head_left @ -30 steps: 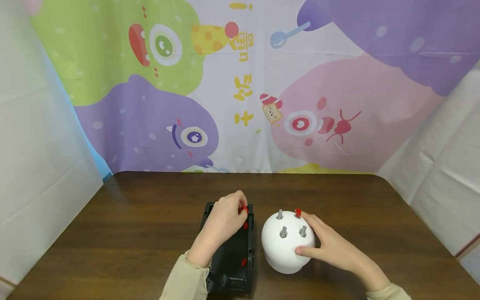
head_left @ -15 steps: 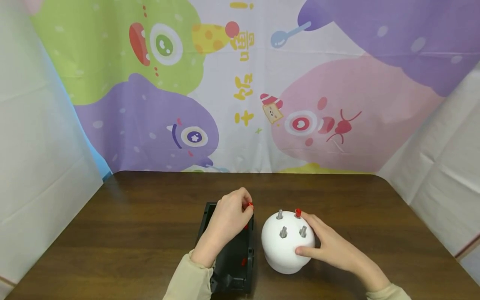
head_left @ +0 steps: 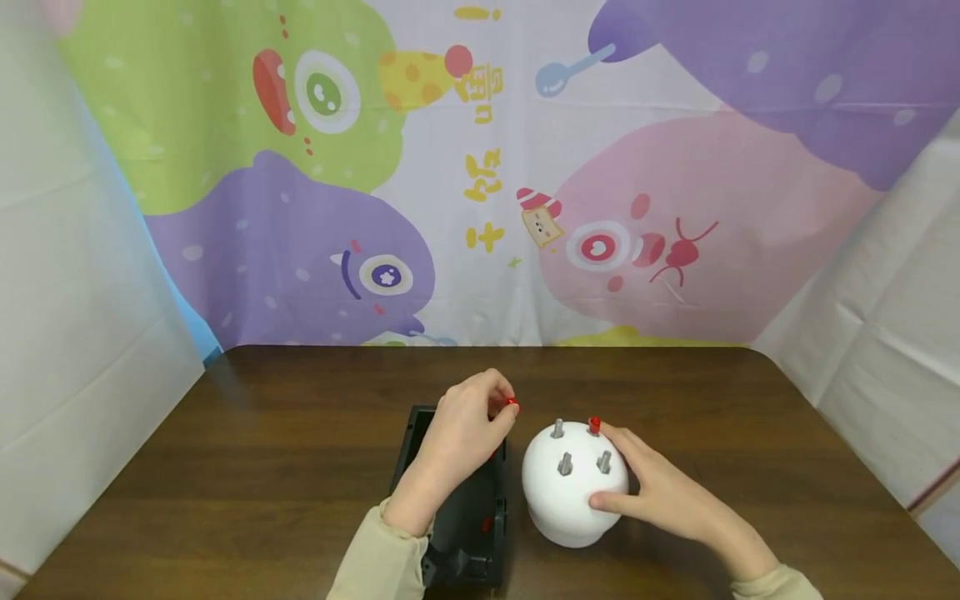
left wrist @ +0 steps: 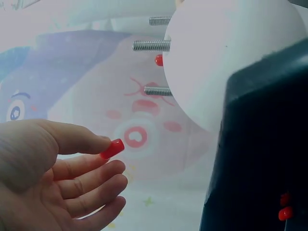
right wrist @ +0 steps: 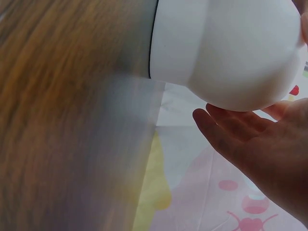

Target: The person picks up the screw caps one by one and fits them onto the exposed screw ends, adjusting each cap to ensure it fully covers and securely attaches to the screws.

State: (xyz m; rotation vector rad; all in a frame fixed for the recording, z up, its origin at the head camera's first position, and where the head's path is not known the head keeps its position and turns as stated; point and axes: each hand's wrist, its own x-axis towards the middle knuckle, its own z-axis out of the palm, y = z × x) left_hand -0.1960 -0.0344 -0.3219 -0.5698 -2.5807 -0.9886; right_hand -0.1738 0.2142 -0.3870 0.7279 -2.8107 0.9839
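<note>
My left hand (head_left: 461, 433) pinches a small red cap (left wrist: 114, 149) between thumb and index finger; the other fingers are loosely bent. It is above the far right edge of a black tray (head_left: 498, 542), left of a white dome-shaped body (head_left: 555, 512). Threaded metal bolts (head_left: 566, 465) stick up from the dome's top. Another red cap (head_left: 595, 426) sits on the far right bolt. My right hand (head_left: 663, 496) grips the dome from the right, thumb on the near side and fingers round the far side. In the right wrist view its fingers (right wrist: 226, 127) lie along the dome.
Inside the tray lie more red caps (left wrist: 285, 213), partly hidden by my left hand in the head view. Tray and dome stand side by side on a brown wooden table (head_left: 262, 467). A cartoon-printed curtain (head_left: 480, 292) hangs behind, with white cloth at both sides.
My left hand has lifted a red cap from the tray's far end and moved right, just past its rim. The right hand and the dome have stayed in place.
</note>
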